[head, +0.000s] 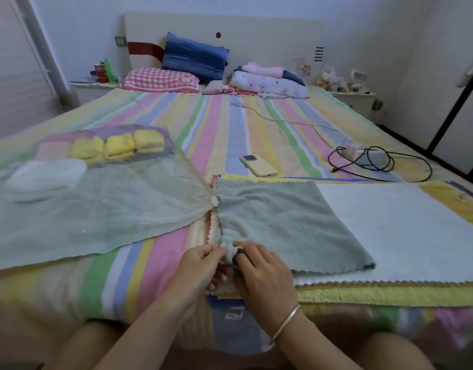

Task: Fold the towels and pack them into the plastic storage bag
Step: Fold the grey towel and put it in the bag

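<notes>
A grey-green towel [288, 225] lies spread on top of a stack of flat towels, over a white one [395, 231], at the near edge of the bed. My left hand [200, 265] and my right hand [259, 271] pinch its bunched near-left corner between them. To the left lies the clear plastic storage bag [102, 214], holding three folded yellow towels [118, 146], a folded white one [46, 177] and a pale pink one.
A yellow phone [258, 165] lies just beyond the towel stack. A black cable with a charger [374, 161] is coiled at the right. Pillows and folded bedding sit by the headboard. The striped bed sheet [224, 124] stretches across the middle.
</notes>
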Motion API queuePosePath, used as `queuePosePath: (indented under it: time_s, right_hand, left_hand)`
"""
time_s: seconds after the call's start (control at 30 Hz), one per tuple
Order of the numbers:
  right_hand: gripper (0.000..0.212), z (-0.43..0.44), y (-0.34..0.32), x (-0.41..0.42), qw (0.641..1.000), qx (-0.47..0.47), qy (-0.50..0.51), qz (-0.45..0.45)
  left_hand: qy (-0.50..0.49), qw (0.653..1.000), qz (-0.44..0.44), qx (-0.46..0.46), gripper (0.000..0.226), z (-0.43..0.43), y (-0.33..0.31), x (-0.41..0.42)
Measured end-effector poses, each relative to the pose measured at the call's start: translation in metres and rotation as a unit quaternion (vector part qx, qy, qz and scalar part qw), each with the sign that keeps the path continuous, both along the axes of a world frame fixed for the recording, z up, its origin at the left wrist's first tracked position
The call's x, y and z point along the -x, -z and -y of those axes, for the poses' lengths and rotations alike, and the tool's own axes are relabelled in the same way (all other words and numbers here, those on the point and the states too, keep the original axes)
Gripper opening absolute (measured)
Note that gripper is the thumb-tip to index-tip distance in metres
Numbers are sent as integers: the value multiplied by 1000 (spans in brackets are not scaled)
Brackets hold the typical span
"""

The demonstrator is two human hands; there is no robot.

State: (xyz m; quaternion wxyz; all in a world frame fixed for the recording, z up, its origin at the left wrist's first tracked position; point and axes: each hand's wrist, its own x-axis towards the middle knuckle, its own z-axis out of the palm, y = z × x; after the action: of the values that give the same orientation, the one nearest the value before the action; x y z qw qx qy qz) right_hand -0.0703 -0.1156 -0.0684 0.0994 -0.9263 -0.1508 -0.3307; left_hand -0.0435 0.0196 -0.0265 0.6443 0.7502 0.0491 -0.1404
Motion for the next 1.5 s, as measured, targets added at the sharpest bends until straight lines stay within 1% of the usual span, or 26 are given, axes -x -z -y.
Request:
queuePosePath:
  time_s: [0.1,0.17,0.2,0.23,0.27,0.3,0.37,0.47,0.5,0.57,0.63,0.7,0.73,0.77,0.83,0.87,0.9,0.93,1.03,1.1,1.17,1.2,1.27,1.3,1.4,1.5]
  right_hand:
    - [14,-2,-5,-1,998,-45,12,30]
    - [18,2,-14,-1,995,-97,11,29]
    - [18,6,-20,-1,992,-126,5,24]
    - [17,11,-28,-1,988,-152,-5,18]
    - [14,17,-37,0,985,-173,-15,15]
    - [15,23,-48,1,982,-188,-21,12]
    - [21,35,-73,5,977,-213,-21,3]
    - [25,52,-113,13,966,-258,2,-7]
    - [25,58,-125,15,963,-268,12,-6]
    - [27,67,-150,20,962,-270,31,0]
    - [26,73,-175,27,964,-265,35,10]
    - [25,74,-198,34,964,-266,29,12]
    - [24,74,-208,38,963,-267,27,13]
    - [24,75,-217,40,962,-271,29,15]
    - [26,76,-235,45,956,-291,33,20]
    - [27,78,-243,47,950,-309,37,22]
    - [29,80,-250,50,944,-328,41,25]
    - [30,83,-256,52,936,-348,42,28]
    - [35,96,-265,60,906,-421,41,25]
    - [34,104,-266,65,882,-468,45,16]
    - [27,110,-265,71,860,-508,39,-3]
    - [24,113,-263,74,852,-523,37,-13]
    - [22,118,-260,79,839,-543,36,-26]
    - [20,119,-258,80,832,-553,40,-32]
    - [20,126,-254,84,802,-594,55,-38]
    - [20,137,-249,89,782,-619,59,-45]
  left_hand:
    - [27,995,-28,86,24,0,-11,2]
    - [34,994,-20,103,32,-3,-14,-2]
    - [37,995,8,91,36,-5,-16,-5]
    - [42,995,59,61,37,-6,-16,-9]
    - [52,990,131,15,37,-8,-14,-14]
    - [69,974,212,-37,36,-8,-13,-19]
    - [103,925,344,-122,37,-7,-13,-31]
    - [131,851,470,-192,42,4,-23,-45]
    - [138,831,496,-211,39,8,-27,-47]
    - [153,801,529,-235,32,19,-32,-47]
    - [173,790,537,-240,28,31,-34,-40]
    - [166,783,555,-228,19,41,-37,-28]
    - [151,782,561,-225,15,45,-39,-21]
    - [134,786,562,-220,17,47,-41,-15]
    - [109,804,546,-208,32,43,-43,-3]
    - [106,809,539,-208,35,38,-43,0]
    - [112,817,528,-203,35,32,-41,3]
    - [126,833,507,-183,34,24,-42,7]
    - [167,882,427,-109,46,2,-55,18]
    - [179,897,395,-84,51,-13,-65,21]
    - [189,904,380,-61,55,-26,-73,22]
    - [187,909,370,-47,53,-31,-78,23]
    - [159,919,360,-11,37,-39,-89,24]
    - [143,920,365,2,34,-43,-94,23]
    - [116,909,400,13,36,-54,-108,18]
    - [101,903,417,25,26,-56,-124,16]
